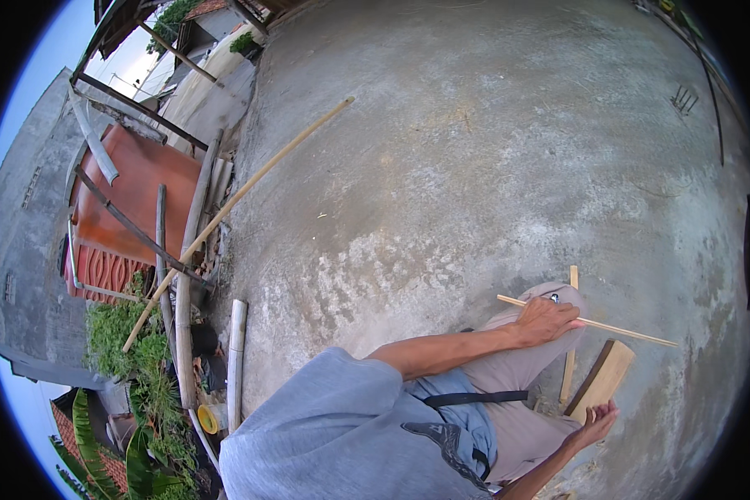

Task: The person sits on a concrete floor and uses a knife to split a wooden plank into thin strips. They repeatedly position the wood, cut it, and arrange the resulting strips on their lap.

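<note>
My left hand (pixel 546 322) is closed around a thin, pale wooden stick (pixel 629 334) that crosses above my knee. A small shiny dark object (pixel 554 297) shows at the far side of that hand; I cannot make out what it is. Lower down, my right hand (pixel 596 423) has its fingers curled at the near end of a thick wooden block (pixel 606 377), apparently gripping it; part of the contact is hidden. Behind the block, a second narrow strip of wood (pixel 568 375) runs past my bent leg (pixel 525 354).
A long bamboo pole (pixel 258 179) lies slantwise across the concrete floor's (pixel 475 167) left edge. Bamboo lengths (pixel 237 358), red-brown sheets (pixel 142 187), green plants (pixel 129 333) and a yellow-rimmed container (pixel 208 419) line that side. Thin metal rods (pixel 685 100) stand at far right.
</note>
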Demonstrator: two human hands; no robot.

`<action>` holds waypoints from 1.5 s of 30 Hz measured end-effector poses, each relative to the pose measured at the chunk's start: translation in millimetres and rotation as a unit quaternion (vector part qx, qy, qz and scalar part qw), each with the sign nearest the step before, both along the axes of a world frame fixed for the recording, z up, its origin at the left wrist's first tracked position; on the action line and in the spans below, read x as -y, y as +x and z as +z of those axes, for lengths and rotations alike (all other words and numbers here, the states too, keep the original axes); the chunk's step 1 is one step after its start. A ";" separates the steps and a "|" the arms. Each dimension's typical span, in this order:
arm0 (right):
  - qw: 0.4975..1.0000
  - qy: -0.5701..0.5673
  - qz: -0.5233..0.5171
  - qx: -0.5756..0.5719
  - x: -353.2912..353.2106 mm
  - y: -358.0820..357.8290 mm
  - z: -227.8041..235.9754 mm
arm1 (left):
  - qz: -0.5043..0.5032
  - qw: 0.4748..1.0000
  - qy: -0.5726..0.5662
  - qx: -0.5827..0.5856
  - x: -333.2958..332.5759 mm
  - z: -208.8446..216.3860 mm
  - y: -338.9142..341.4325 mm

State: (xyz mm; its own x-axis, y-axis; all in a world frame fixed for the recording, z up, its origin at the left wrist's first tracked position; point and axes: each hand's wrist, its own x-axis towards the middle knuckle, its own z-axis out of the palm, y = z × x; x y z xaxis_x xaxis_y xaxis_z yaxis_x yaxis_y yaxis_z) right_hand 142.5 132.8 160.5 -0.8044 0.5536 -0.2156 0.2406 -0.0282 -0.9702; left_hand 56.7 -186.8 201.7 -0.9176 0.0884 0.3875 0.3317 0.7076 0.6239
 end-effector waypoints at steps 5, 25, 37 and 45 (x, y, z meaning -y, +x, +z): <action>0.987 -0.111 0.101 -0.049 126.8 -64.7 67.5 | -0.114 0.993 -0.033 -0.012 -4.5 -2.6 -11.7; 0.977 -0.168 0.126 -0.039 84.0 -16.8 58.0 | -0.193 0.855 0.271 0.399 -50.6 4.8 59.4; 0.975 -0.151 0.157 -0.037 85.3 -17.1 62.5 | -0.251 0.817 0.310 0.417 -46.2 -29.5 56.2; 0.864 -0.460 -0.011 -0.204 109.8 -18.3 45.7 | -0.282 0.776 0.216 0.522 -41.8 -20.6 44.9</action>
